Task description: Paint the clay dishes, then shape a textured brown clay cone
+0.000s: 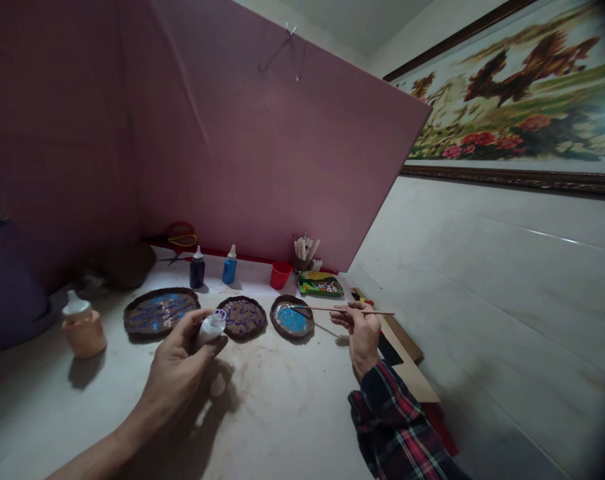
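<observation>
My left hand (185, 360) is wrapped round a small white bottle (213, 327) with its open mouth tilted up, above the table. A thin paintbrush (352, 311) is pinched in my right hand (359, 330), its tip pointing left over a dark round dish (292, 319) with blue and whitish paint inside. Between my hands lies a second dark dish (242, 318) with purple streaks. Left of it sits a larger dark dish (161, 312) marked with blue and purple.
Behind the dishes stand a dark purple bottle (197, 270), a blue bottle (229, 267), a red cup (281, 275) and a green packet (321, 283). An orange bottle (85, 330) is at the left. Cardboard (412, 380) lies at the right, by the tiled wall.
</observation>
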`<state>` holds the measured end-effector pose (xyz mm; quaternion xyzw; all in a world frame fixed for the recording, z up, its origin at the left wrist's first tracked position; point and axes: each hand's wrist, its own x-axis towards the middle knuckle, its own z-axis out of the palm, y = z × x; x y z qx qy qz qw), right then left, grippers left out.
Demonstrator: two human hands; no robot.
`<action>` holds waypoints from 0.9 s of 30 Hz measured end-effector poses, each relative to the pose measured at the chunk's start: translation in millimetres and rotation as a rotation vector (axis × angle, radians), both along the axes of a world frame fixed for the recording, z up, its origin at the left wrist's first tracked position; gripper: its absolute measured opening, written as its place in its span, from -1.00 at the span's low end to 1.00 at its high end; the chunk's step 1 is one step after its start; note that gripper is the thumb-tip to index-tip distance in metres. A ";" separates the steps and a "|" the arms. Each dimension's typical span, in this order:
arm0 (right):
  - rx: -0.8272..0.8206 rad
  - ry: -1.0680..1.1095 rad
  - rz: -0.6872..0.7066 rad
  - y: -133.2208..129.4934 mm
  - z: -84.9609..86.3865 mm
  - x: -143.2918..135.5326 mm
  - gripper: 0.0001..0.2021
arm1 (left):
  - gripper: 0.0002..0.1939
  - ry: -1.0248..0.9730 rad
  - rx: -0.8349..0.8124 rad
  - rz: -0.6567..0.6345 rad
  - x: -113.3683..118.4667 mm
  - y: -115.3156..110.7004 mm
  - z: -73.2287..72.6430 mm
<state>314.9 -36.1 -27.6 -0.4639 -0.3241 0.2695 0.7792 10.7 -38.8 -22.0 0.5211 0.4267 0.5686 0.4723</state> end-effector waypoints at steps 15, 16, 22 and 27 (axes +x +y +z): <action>0.003 -0.015 0.007 2.2 -3.4 1.9 -0.72 | -0.66 0.010 -0.003 -0.027 -1.0 0.3 1.2; 0.004 -0.015 0.005 2.3 -3.5 1.8 -0.72 | -0.66 0.008 -0.004 -0.026 -1.0 0.3 1.4; 0.003 -0.014 -0.010 3.1 -4.6 1.7 -0.73 | -0.66 0.016 -0.003 -0.024 -1.5 -0.6 1.2; 0.016 -0.014 -0.026 3.0 -3.9 1.9 -0.74 | -0.66 0.009 0.004 -0.023 -1.1 -0.6 0.4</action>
